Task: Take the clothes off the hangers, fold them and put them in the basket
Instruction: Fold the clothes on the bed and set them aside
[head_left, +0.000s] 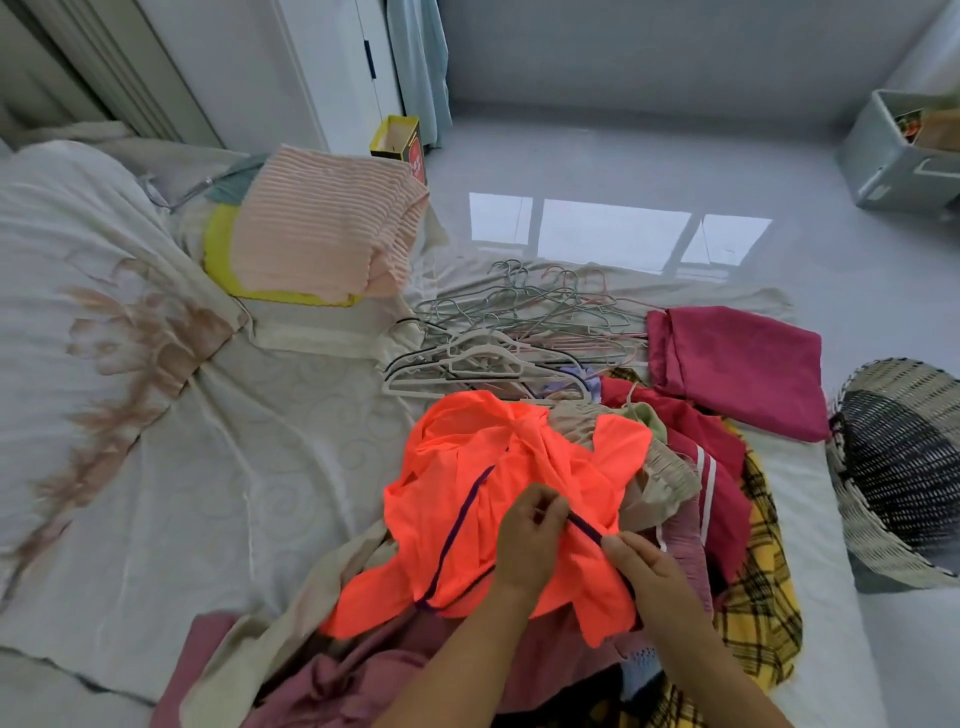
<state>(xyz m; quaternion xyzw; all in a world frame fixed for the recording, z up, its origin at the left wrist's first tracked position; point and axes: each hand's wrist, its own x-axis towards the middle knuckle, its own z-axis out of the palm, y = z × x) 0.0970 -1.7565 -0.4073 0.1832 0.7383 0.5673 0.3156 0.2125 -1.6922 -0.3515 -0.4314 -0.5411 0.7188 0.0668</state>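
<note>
Left hand (530, 543) and right hand (647, 569) pinched orange garment (467, 493); folded stack (317, 228) at 11 o'clock; pile (717, 467) unfolded; basket (883, 467) at 3 o'clock.

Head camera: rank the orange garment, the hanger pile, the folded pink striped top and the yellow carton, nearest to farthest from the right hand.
1. orange garment: pinched by the right hand, on top of the clothes heap.
2. hanger pile: on the bed just beyond the heap.
3. folded pink striped top: far left, on the bed.
4. yellow carton: just beyond that top.
</note>
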